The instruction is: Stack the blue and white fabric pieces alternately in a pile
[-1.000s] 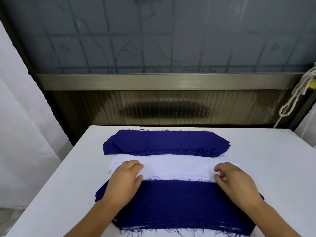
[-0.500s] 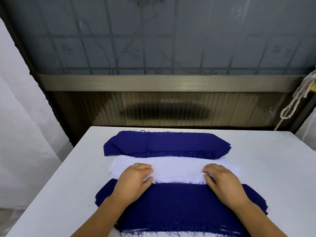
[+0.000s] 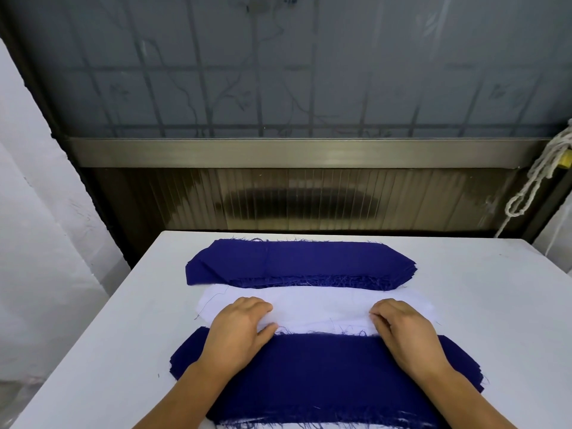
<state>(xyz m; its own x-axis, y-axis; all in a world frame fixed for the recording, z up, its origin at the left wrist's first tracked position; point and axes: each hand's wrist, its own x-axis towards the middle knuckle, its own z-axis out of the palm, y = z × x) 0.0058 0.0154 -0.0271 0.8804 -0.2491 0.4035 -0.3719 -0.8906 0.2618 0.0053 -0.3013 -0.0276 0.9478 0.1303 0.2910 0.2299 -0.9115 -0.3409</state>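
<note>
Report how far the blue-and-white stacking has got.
Done: a near pile is topped with blue, and white peeks out under its front edge, so layers already alternate. In hand: the left hand and right hand both rest fingers on the white stack, seemingly taking the next white piece. Left: the far blue stack and the white stack still hold pieces.

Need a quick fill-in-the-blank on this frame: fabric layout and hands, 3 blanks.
1. The white fabric lies between two piles of ___ fabric.
2. The left hand and right hand both have their fingertips on the ___ fabric.
3. The near blue pile lies under both ___.

Missing words: blue; white; hands
</note>
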